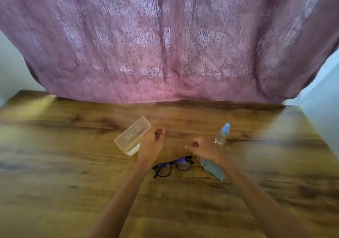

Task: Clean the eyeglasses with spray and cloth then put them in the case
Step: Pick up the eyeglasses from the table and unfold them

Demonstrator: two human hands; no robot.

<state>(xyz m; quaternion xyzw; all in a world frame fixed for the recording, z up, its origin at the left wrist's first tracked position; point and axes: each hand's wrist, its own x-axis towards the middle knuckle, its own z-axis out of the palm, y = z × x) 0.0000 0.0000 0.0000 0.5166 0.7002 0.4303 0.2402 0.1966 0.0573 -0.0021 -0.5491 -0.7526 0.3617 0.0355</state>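
Black-framed eyeglasses [173, 166] lie on the wooden table [73, 164], between my two forearms. A translucent case [131, 136] stands open at the left, its lid raised. My left hand [152, 142] hovers beside the case's right end, fingers apart, holding nothing. A small clear spray bottle [222, 134] with a blue cap stands upright at the right. My right hand [203, 148] floats just left of the bottle, fingers loosely spread and empty. A blue-grey cloth [212, 168] lies under my right wrist, partly hidden by it.
A pink patterned curtain [165, 45] hangs behind the table's far edge. Pale walls show at both sides. The table's right edge runs diagonally past the bottle.
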